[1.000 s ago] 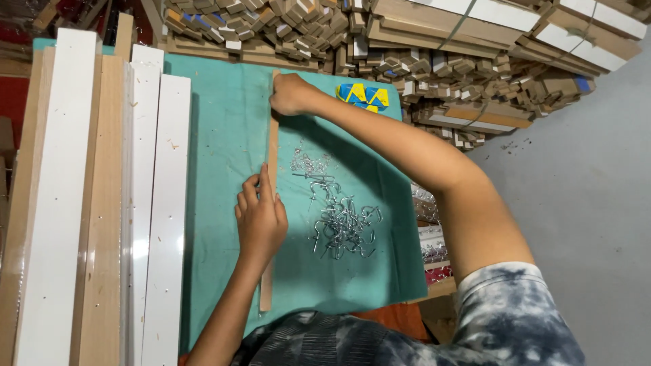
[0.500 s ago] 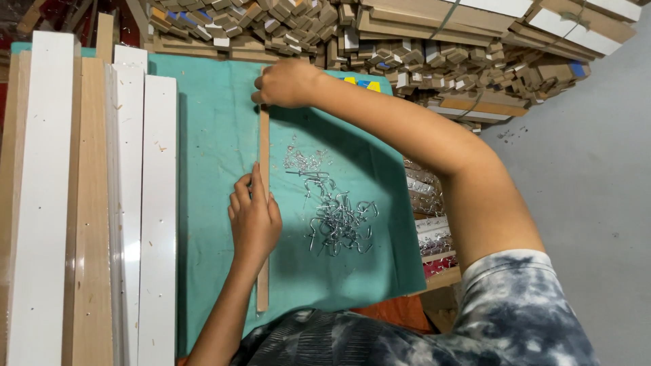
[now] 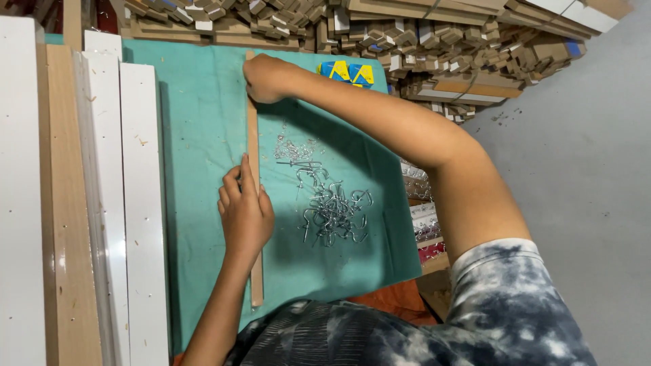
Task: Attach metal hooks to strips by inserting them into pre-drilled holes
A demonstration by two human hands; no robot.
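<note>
You are working over a surface covered with a teal cloth, and a thin wooden strip is lying on it, running lengthwise away from your body.

Your right hand is reaching across to the far end of the strip. It is curled into a loose fist there, pressing down on the wood; whether the fingers are actually wrapping around the strip is not something you can tell from this angle. A short piece of the strip is showing beyond the knuckles.

Your left hand is lying flat and relaxed on the near half of the strip, palm down, fingers stretched along the wood and pointing away from you. It is pinning rather than gripping. The strip is passing under this hand and coming out again at the wrist, ending near your shirt.

Just to the right of the strip, a loose heap of small metal hooks is sitting on the cloth, close to your left hand but not touching it. To the left of the cloth, long white boards and a plain wooden board are lying side by side, parallel to the strip. A pile of short wood offcuts is filling the far edge, with a blue and yellow packet beside your right forearm.
</note>
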